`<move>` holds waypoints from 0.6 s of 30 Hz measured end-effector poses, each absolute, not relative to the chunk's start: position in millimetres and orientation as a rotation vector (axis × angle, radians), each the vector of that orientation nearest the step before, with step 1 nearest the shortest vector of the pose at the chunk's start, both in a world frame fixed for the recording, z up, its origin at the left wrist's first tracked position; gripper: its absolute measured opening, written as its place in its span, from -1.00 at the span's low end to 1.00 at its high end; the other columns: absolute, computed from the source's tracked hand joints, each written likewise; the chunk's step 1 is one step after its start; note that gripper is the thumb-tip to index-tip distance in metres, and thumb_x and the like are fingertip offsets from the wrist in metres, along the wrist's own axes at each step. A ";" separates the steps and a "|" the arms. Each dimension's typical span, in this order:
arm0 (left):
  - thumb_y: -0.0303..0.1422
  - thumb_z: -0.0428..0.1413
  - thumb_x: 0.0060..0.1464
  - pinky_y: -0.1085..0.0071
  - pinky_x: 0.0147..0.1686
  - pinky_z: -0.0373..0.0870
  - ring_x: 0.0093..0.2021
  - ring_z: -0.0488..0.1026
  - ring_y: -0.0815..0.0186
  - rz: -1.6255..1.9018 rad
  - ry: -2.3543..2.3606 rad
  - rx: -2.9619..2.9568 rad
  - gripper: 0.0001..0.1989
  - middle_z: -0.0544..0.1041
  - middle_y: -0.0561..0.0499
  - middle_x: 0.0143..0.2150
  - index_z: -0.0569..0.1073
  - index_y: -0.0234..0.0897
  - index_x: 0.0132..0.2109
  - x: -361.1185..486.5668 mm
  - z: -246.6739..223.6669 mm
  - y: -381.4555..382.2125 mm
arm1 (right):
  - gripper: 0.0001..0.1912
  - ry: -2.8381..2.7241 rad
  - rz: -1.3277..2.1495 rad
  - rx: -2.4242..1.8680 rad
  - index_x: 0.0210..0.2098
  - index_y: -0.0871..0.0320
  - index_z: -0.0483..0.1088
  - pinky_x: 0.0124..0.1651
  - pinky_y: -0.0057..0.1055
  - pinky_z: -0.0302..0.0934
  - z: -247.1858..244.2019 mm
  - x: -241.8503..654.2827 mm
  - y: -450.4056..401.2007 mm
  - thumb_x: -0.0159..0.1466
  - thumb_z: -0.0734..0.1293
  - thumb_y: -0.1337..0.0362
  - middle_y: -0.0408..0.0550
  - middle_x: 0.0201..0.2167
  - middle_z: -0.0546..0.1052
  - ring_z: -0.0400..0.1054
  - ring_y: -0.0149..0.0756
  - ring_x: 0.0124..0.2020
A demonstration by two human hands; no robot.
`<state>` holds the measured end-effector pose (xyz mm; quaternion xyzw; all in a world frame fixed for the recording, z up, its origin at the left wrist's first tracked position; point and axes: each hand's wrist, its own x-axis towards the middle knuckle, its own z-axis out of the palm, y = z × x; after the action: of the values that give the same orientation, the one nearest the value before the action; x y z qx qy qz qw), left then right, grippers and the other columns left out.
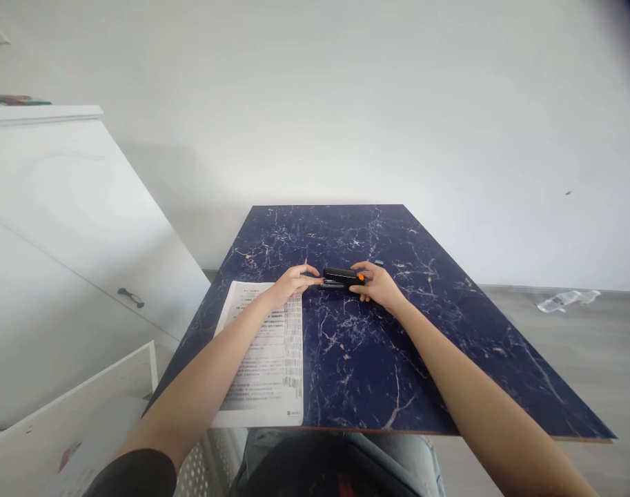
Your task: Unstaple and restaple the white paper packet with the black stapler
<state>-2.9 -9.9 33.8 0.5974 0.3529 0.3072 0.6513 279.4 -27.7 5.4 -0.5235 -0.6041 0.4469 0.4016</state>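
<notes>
A black stapler [340, 275] with an orange part at its right end lies sideways over the middle of the blue marbled table [346, 373]. Its top arm is raised a little from its base on the left side. My right hand [377, 284] grips the right end between thumb and fingers. My left hand [294, 284] has its fingers stretched toward the stapler's left end, with a fingertip at the gap between arm and base. Whether a staple is at that fingertip is too small to tell. Printed sheets of paper [260, 359] lie under my left wrist and forearm.
A small grey-green piece [379, 262] rests just beyond my right hand. The white cabinet [76, 228] stands left of the table, and a white perforated frame [102, 386] is below it. A clear plastic item [568, 299] lies on the floor at right. The wall is behind the table.
</notes>
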 end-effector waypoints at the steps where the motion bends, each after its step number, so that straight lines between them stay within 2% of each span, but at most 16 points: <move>1: -0.28 0.27 0.07 0.49 -0.64 -0.15 -0.68 -0.06 0.54 0.695 0.802 1.357 -0.69 0.26 0.22 -0.62 0.45 -0.30 -0.07 -2.5 33.2 -9.6 | -0.41 -1.527 1.130 -1.323 -0.01 0.11 0.34 -0.65 -0.48 0.29 5.6 279.3 -27.7 -0.01 0.55 0.28 -0.09 -0.32 0.59 0.36 -0.43 -0.67; 6: -0.26 0.19 0.16 0.50 -0.64 -0.06 -0.69 -0.04 0.52 0.736 0.817 1.391 -0.75 0.28 0.20 -0.64 0.46 -0.29 -0.07 -2.9 26.5 -5.8 | -0.43 -1.572 1.117 -1.311 0.00 0.09 0.33 -0.65 -0.49 0.28 1.2 281.4 -25.6 0.02 0.53 0.26 -0.10 -0.30 0.58 0.36 -0.44 -0.66; 10: -0.24 0.15 0.19 0.52 -0.64 0.03 -0.70 0.04 0.50 0.800 0.927 1.492 -0.80 0.20 0.22 -0.69 0.48 -0.27 -0.14 -2.9 19.6 -3.5 | -0.50 -1.619 1.087 -1.326 -0.03 0.09 0.35 -0.65 -0.50 0.28 -1.7 283.0 -25.3 0.05 0.50 0.22 -0.09 -0.24 0.59 0.36 -0.46 -0.64; 12: -0.23 0.15 0.20 0.53 -0.64 0.07 -0.69 0.10 0.50 0.799 0.975 1.543 -0.80 0.26 0.18 -0.66 0.49 -0.27 -0.16 -2.1 16.3 -2.9 | -0.53 -1.635 1.082 -1.333 -0.05 0.08 0.36 -0.65 -0.49 0.28 -1.0 282.3 -26.5 0.06 0.49 0.20 -0.07 -0.18 0.59 0.36 -0.46 -0.64; 15: -0.19 0.14 0.20 0.52 -0.64 0.18 -0.67 0.18 0.52 0.793 1.027 1.596 -0.77 0.53 0.03 -0.43 0.49 -0.28 -0.17 0.0 12.3 -2.4 | -0.54 -1.672 1.052 -1.371 -0.04 0.07 0.38 -0.62 -0.44 0.29 1.6 281.1 -28.0 0.08 0.47 0.18 -0.08 -0.20 0.58 0.36 -0.42 -0.64; 18: -0.17 0.13 0.21 0.51 -0.61 0.27 -0.65 0.20 0.55 0.809 1.024 1.613 -0.75 0.62 -0.09 -0.16 0.47 -0.29 -0.17 1.4 10.8 -2.1 | -0.57 -1.740 0.971 -1.431 -0.08 0.08 0.44 -0.53 -0.39 0.30 8.8 284.6 -28.5 0.07 0.48 0.15 -0.13 -0.36 0.56 0.35 -0.38 -0.62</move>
<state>1.4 -2.1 10.8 0.6695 0.4249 0.3358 0.5084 284.6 -28.5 8.8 -0.5490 -0.6677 0.3726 0.3376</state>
